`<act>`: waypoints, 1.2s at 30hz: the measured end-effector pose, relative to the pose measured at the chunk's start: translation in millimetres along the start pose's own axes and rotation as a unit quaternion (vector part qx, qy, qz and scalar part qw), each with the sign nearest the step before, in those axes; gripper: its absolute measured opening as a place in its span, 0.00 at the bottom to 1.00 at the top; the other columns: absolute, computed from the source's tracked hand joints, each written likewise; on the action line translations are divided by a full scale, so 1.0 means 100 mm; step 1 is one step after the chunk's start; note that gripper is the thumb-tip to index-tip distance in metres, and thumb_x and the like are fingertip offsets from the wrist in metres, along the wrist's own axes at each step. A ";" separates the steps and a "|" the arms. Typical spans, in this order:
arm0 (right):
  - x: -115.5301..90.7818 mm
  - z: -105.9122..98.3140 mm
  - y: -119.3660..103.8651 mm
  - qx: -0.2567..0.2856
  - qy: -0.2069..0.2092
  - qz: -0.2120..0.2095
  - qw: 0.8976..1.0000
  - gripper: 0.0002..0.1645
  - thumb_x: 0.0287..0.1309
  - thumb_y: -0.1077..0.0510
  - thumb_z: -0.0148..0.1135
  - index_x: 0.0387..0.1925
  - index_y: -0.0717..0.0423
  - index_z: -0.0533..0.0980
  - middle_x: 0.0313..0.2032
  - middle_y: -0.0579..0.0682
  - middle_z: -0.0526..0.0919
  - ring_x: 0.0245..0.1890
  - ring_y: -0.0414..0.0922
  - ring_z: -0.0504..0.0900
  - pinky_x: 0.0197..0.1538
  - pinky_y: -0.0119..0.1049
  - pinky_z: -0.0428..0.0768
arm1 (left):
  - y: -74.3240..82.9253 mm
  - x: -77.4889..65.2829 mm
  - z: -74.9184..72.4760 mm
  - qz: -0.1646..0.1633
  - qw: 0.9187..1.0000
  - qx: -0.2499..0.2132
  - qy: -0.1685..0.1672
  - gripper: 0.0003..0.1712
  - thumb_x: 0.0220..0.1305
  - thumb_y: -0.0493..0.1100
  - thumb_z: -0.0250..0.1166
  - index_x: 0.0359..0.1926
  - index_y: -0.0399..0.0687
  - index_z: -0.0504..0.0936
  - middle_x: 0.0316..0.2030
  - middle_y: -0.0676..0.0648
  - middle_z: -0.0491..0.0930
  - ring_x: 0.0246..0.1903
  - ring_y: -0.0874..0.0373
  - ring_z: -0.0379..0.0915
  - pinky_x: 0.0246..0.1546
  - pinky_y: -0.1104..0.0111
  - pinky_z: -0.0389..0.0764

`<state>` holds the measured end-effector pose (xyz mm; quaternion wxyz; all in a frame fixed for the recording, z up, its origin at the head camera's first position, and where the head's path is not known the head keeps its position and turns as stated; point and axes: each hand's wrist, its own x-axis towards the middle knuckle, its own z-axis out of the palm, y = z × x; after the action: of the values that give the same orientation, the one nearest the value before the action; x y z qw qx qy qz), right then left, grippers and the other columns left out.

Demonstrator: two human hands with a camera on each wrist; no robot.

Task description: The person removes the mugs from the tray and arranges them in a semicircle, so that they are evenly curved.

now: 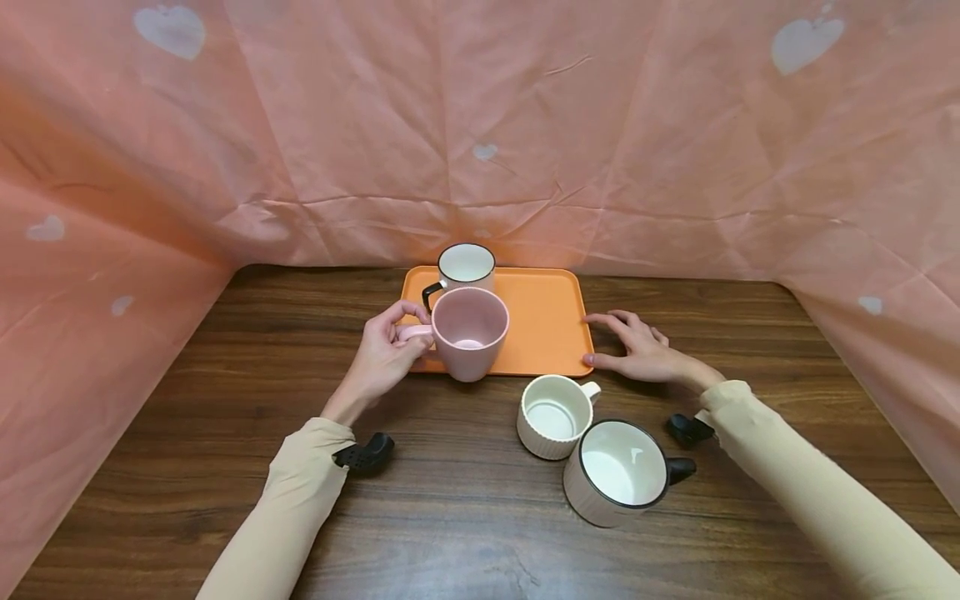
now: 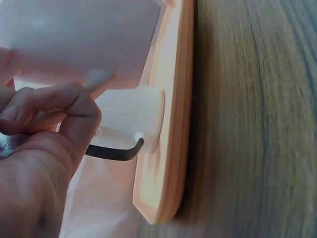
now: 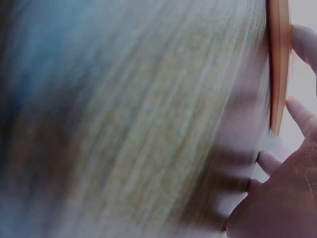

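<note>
My left hand (image 1: pixel 384 354) grips the handle of a pink mug (image 1: pixel 471 360) with thumb and fingers. The mug is upright at the front edge of an orange tray (image 1: pixel 547 321); in the left wrist view the pink mug (image 2: pixel 84 42) appears raised above the tray surface. Behind it on the tray stands a white mug with a black rim (image 1: pixel 467 263), its black handle towards the left and its lower part partly hidden. With fingers spread, my right hand (image 1: pixel 639 348) touches the tray's right edge; the right wrist view shows fingertips against the tray rim (image 3: pixel 280 59).
A small cream ribbed cup (image 1: pixel 546 442) stands on the wooden table (image 1: pixel 442 500) in front of the tray. Close beside it is a large ribbed mug with a black rim (image 1: pixel 596 498), its handle towards the right. Pink cloth (image 1: pixel 525 158) surrounds the back and sides.
</note>
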<state>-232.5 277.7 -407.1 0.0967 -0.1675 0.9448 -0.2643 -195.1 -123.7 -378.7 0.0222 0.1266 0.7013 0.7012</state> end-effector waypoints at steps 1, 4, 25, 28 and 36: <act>0.00 0.00 0.00 0.000 0.000 -0.002 1.000 0.42 0.61 0.34 0.66 0.73 0.38 0.64 0.74 0.68 0.54 0.74 0.70 0.52 0.62 0.77 0.49 | 0.01 -0.02 -0.01 0.000 1.000 0.000 -0.007 0.11 0.61 0.27 0.59 0.43 0.43 0.73 0.23 0.54 0.80 0.25 0.65 0.78 0.25 0.72 0.82; -0.01 -0.01 -0.01 0.004 -0.001 -0.003 1.000 0.42 0.61 0.34 0.66 0.73 0.38 0.64 0.74 0.68 0.54 0.75 0.70 0.51 0.62 0.77 0.48 | 0.03 -0.07 -0.03 -0.003 1.000 0.011 -0.023 0.11 0.60 0.28 0.58 0.42 0.43 0.73 0.22 0.57 0.81 0.25 0.65 0.79 0.24 0.72 0.81; 0.03 0.04 0.05 0.013 -0.005 0.003 1.000 0.43 0.62 0.36 0.66 0.74 0.40 0.63 0.75 0.66 0.53 0.76 0.67 0.48 0.63 0.76 0.45 | 0.00 -0.29 -0.06 -0.033 0.991 0.035 -0.124 0.11 0.60 0.32 0.60 0.45 0.39 0.73 0.24 0.56 0.82 0.25 0.64 0.82 0.25 0.69 0.83; 0.03 0.04 0.05 0.014 -0.006 0.004 1.000 0.43 0.62 0.36 0.66 0.74 0.40 0.63 0.75 0.66 0.53 0.76 0.67 0.48 0.63 0.76 0.45 | -0.01 -0.30 -0.05 -0.030 0.989 0.032 -0.144 0.12 0.59 0.32 0.60 0.45 0.38 0.72 0.24 0.57 0.83 0.26 0.63 0.82 0.25 0.68 0.83; 0.00 0.00 -0.01 0.015 -0.008 -0.001 1.000 0.43 0.62 0.35 0.66 0.74 0.39 0.63 0.74 0.68 0.53 0.76 0.68 0.49 0.62 0.77 0.45 | -0.03 -0.32 -0.04 -0.034 0.982 0.027 -0.182 0.10 0.61 0.32 0.59 0.44 0.40 0.72 0.25 0.57 0.85 0.27 0.60 0.84 0.26 0.68 0.82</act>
<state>-231.7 276.8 -406.9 0.1069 -0.1693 0.9397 -0.2772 -165.2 -134.4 -386.1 0.1700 0.2290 0.7079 0.6461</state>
